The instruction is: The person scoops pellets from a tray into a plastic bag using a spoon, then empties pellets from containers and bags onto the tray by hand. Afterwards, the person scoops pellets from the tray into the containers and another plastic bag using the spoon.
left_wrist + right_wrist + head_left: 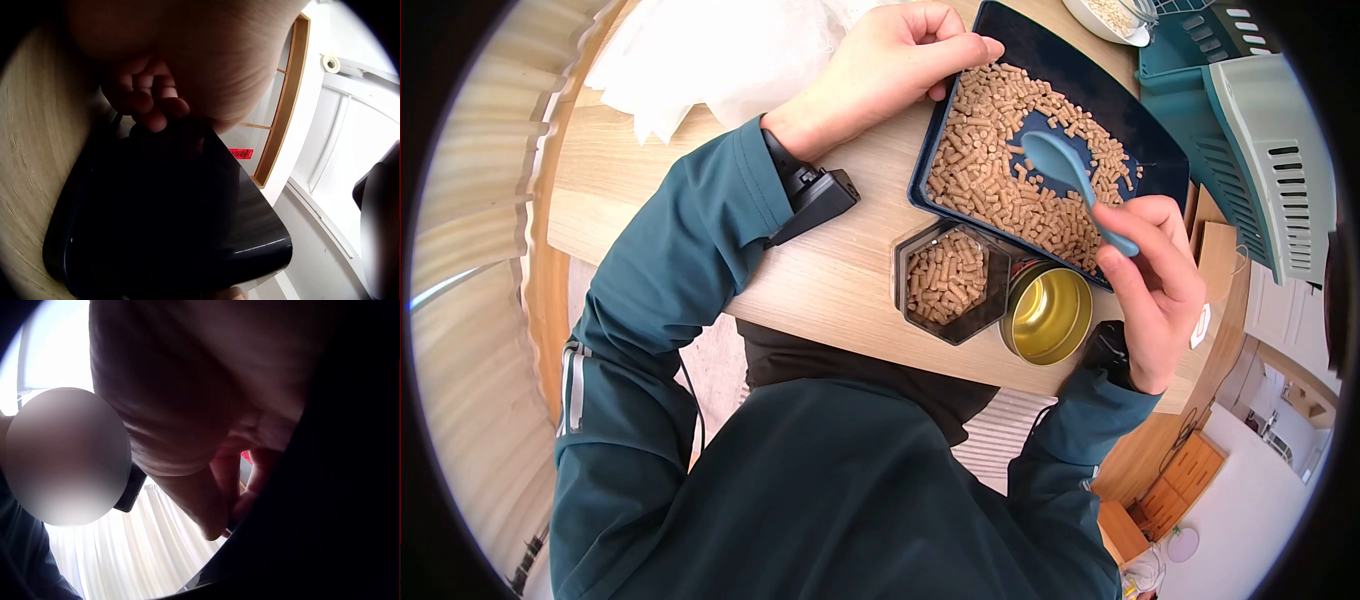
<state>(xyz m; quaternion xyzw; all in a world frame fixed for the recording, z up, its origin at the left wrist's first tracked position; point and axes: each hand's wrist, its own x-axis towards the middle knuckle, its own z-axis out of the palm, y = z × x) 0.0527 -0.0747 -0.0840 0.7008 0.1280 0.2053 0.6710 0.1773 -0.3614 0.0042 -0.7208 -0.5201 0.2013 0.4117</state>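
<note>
A dark blue tray (1135,105) holds a spread of light brown pellets (975,150), with its bare bottom showing through near the middle. My left hand (890,65) grips the tray's far left edge, thumb over the rim. Its fingers (140,100) curl against the tray's outer side in the left wrist view. Between thumb and fingers, my right hand (1155,285) pinches the handle of a blue spoon (1052,158). The spoon's bowl hangs over the pellets. In the right wrist view, dark shadow hides most of what the right hand (212,412) holds.
A clear hexagonal container (1000,285) of pellets and a gold-lined round tin (1040,345) stand at the tray's near side. White plastic bags (710,60) lie far left. Teal and grey slotted baskets (1250,150) crowd the right, beside a white bowl (1135,35).
</note>
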